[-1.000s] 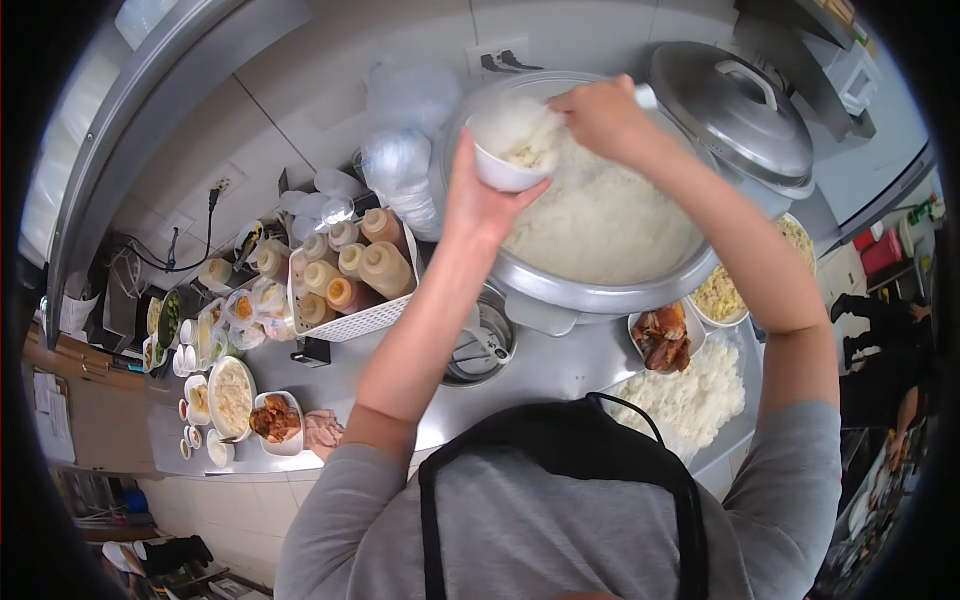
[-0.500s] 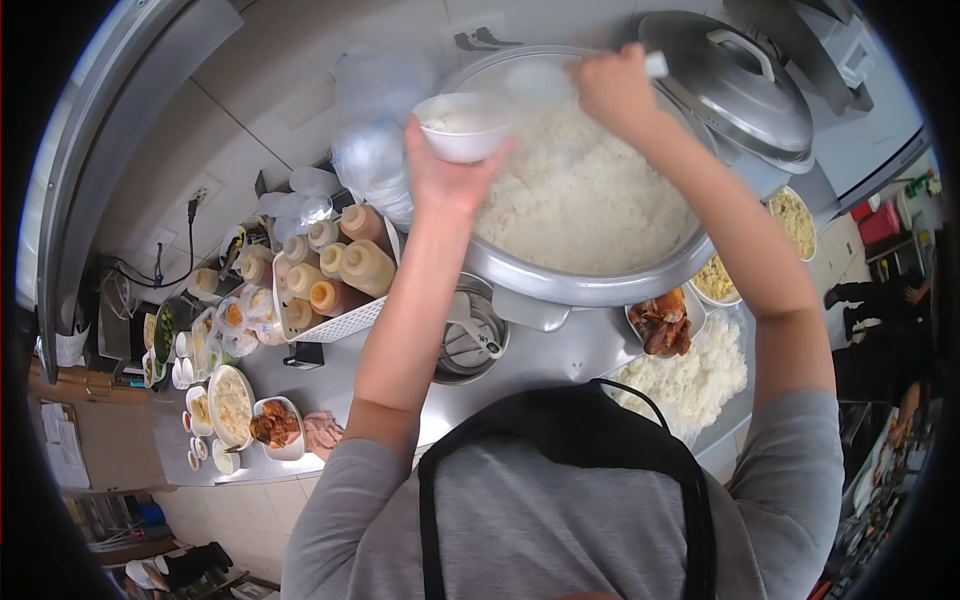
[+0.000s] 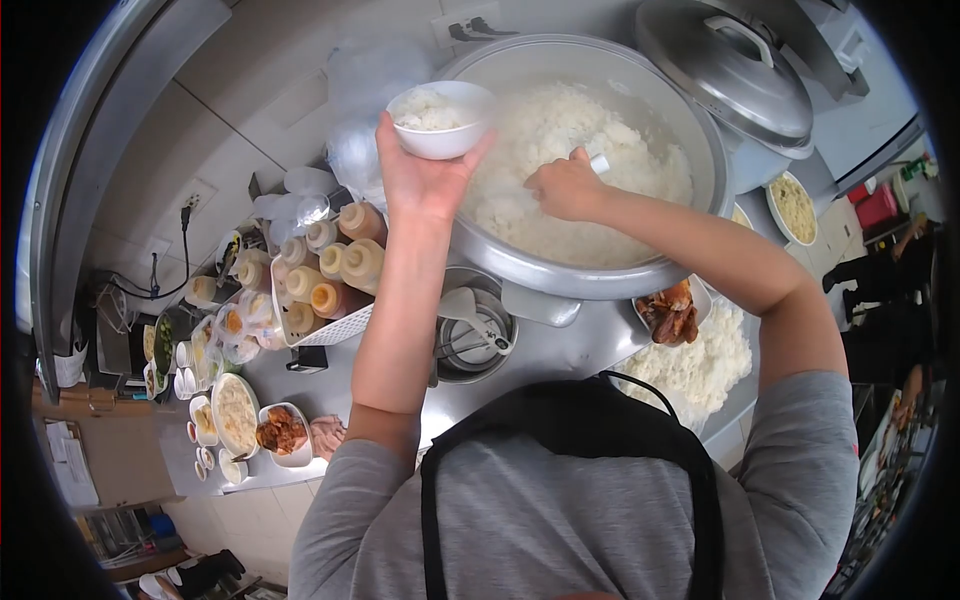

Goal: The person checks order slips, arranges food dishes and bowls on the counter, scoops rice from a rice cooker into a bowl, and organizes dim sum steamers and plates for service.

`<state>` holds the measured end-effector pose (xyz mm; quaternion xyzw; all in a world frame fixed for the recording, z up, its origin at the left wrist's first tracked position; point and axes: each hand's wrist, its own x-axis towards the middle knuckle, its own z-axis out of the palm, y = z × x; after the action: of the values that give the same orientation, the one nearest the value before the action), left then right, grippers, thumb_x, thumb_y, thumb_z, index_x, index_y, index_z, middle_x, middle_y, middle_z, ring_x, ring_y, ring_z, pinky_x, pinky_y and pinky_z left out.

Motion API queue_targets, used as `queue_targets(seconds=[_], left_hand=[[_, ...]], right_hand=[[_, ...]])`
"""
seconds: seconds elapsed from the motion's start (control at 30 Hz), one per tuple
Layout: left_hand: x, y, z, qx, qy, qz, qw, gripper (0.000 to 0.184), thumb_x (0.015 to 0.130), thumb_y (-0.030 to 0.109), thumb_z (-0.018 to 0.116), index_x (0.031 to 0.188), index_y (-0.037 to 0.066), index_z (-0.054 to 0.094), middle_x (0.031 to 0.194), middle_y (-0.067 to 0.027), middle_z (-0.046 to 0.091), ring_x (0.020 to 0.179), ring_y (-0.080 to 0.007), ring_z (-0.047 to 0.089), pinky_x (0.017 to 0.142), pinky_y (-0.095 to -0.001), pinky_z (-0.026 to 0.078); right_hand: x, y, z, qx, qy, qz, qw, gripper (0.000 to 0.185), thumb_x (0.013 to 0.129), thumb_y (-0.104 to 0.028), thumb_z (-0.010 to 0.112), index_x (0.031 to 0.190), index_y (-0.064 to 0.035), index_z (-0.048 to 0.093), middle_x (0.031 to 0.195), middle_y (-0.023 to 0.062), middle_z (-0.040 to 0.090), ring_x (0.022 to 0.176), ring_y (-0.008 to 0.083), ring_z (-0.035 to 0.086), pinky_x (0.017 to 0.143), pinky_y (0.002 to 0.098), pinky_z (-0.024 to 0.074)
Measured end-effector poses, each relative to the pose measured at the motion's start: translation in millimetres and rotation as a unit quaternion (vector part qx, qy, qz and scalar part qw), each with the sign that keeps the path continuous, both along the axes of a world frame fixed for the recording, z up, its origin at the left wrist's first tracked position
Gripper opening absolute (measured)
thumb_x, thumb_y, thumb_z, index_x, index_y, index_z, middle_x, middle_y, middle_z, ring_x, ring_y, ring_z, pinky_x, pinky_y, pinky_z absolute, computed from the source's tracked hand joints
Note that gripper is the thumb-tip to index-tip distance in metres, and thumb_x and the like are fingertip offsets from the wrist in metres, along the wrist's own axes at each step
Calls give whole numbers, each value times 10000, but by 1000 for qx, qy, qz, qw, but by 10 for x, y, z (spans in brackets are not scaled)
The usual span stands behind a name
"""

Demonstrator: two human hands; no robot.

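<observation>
My left hand (image 3: 428, 178) cups a white bowl (image 3: 440, 143) from below, beside the pot's left rim. White rice (image 3: 430, 110) is heaped in the bowl. Over the pot, my right hand (image 3: 567, 188) is closed round a white rice paddle (image 3: 599, 163); only its handle end shows clearly, the rest being hidden by my hand and blurred by steam. The large metal pot (image 3: 712, 190) holds a lot of cooked rice (image 3: 590, 125), lower toward the near left than at the back.
A metal lid (image 3: 715, 75) rests right of the pot. Nearby are a basket (image 3: 335, 328) of squeeze bottles, a metal container (image 3: 468, 372) with utensils, a dish of roast meat (image 3: 670, 312) and a rice pile (image 3: 700, 365). Small food dishes line the left counter; people stand far right and lower left.
My right hand has moved down and left, from the pot's back rim into the rice. The bowl has shifted slightly left and up, and more rice shows in it.
</observation>
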<state>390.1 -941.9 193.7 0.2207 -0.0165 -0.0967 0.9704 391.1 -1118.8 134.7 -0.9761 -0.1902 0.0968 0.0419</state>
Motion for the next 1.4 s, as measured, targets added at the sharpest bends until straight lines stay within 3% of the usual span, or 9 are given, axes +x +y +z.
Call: queue_targets(seconds=[0.57,0.63,0.77,0.97,1.03,1.13,1.2,1.27,1.4], left_hand=[[-38,91,19,-35,-12,-5,999,582,870,420,375,1307,60,240,1347,-172,253,1238,-373,256,969,-603,259],[-43,86,37,-25,5,4,1000,572,863,459,380,1272,67,300,1312,-144,325,1213,-345,315,961,-579,282],[-36,84,42,-28,-25,2,999,582,869,419,374,1305,57,241,1349,-171,247,1233,-378,262,965,-607,264],[-32,127,114,-3,-50,-18,999,569,867,409,374,1298,57,255,1343,-175,263,1232,-380,264,963,-606,268],[-54,147,139,20,-47,-28,998,563,865,407,370,1295,58,266,1342,-175,270,1228,-380,275,959,-600,280],[-77,190,89,48,-52,-58,996,582,841,439,432,1271,68,302,1308,-153,332,1217,-347,315,956,-578,283],[-122,147,67,91,-61,-64,992,572,851,440,402,1281,77,296,1315,-156,324,1213,-351,319,948,-580,297],[-201,26,76,133,-68,-73,986,562,861,440,372,1290,86,289,1323,-160,316,1210,-354,323,940,-582,311],[-308,-411,94,125,0,-103,987,534,872,450,343,1282,109,317,1309,-124,351,1207,-317,336,961,-558,283]], right_hand=[[-8,-36,-198,91,70,-85,990,269,758,-226,527,997,-179,642,952,91,619,935,248,551,832,441,280],[-39,-30,-252,142,39,-76,986,271,759,-231,530,1003,-180,639,957,83,619,932,251,550,832,436,280],[-141,69,100,57,93,-53,993,266,764,-237,535,1004,-179,635,937,71,623,916,253,552,830,427,283],[-289,-310,311,107,8,-16,994,143,773,-227,540,785,-104,612,737,71,610,797,209,571,832,395,281],[-290,-489,538,100,120,-3,988,171,750,-257,504,733,-131,617,647,34,577,687,216,553,730,474,301],[-339,-636,1042,94,126,-15,987,175,770,-211,538,673,-69,566,550,42,534,637,146,555,781,424,341],[-352,-652,1438,88,70,-44,993,186,767,-215,539,662,-69,588,597,53,573,675,157,577,746,425,363],[-303,-663,1543,33,-216,8,976,136,754,-198,547,716,-93,625,651,66,608,713,170,598,749,426,362],[-203,-318,1618,-60,-366,17,928,110,727,-174,553,743,-101,634,717,76,627,763,193,608,771,438,353]])
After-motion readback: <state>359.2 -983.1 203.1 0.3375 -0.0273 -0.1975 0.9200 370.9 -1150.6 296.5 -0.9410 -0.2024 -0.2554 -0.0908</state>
